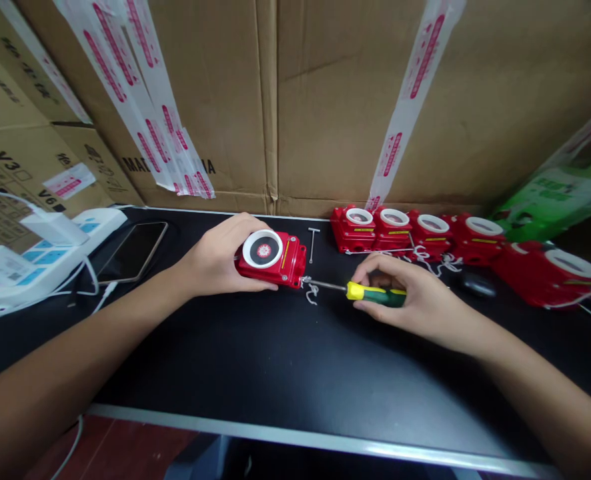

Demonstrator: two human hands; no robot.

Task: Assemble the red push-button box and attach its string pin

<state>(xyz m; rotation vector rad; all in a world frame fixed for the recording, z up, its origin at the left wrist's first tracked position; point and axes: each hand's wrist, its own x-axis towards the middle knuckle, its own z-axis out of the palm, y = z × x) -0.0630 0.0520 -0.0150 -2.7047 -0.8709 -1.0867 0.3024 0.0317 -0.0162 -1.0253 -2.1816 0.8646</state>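
Observation:
My left hand (220, 257) is closed around a red box with a round white-rimmed button (290, 257), steadying it on the black table. Between the thumb and fingers of my right hand (400, 287) is a screwdriver with a yellow and green handle (370, 294). Its metal shaft points left, and the tip meets the box's right side near a short white string (312, 292). Whether the tip sits in a screw I cannot tell. Behind the shaft lies a small metal T-shaped rod (312, 245).
Several similar red boxes (358, 230) stand in a row at the back right, with white strings. A dark oval object (478, 286) lies in front of them. At left are a phone (134, 250) and a white power strip (50, 260). Taped cardboard (325, 120) rises behind the table.

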